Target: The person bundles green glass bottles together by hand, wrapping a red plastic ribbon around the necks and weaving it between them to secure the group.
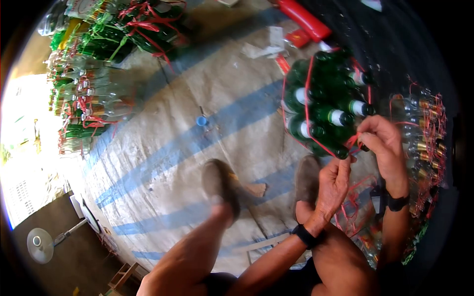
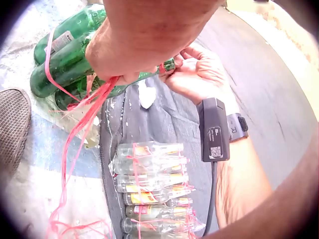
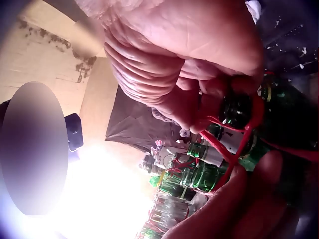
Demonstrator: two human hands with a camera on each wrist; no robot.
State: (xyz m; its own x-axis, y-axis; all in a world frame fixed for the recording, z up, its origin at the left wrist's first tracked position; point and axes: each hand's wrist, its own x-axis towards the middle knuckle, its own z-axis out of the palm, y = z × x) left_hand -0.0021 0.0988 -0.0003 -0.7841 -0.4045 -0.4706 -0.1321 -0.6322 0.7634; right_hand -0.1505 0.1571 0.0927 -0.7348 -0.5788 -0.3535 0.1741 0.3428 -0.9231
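A bundle of green glass bottles (image 1: 316,106) lies on the floor sheet, bound with red plastic string (image 1: 308,84). At its near right corner my left hand (image 1: 335,185) pinches the string; in the left wrist view, loose strands (image 2: 82,124) trail down from that hand (image 2: 144,35). My right hand (image 1: 387,148) is close beside it, its curled fingers pulling string around a bottle neck (image 3: 237,112). Strands cross between the two hands in the right wrist view, where the right hand (image 3: 174,59) hides part of the neck.
Clear glass bottles (image 2: 149,181) tied in rows stand to the right on black sheeting (image 2: 159,114). More bundled bottles (image 1: 94,91) line the far left. A red roll (image 1: 306,19) lies beyond the bundle, a blue cap (image 1: 201,121) mid-sheet. My shoes (image 1: 219,185) rest near the bundle.
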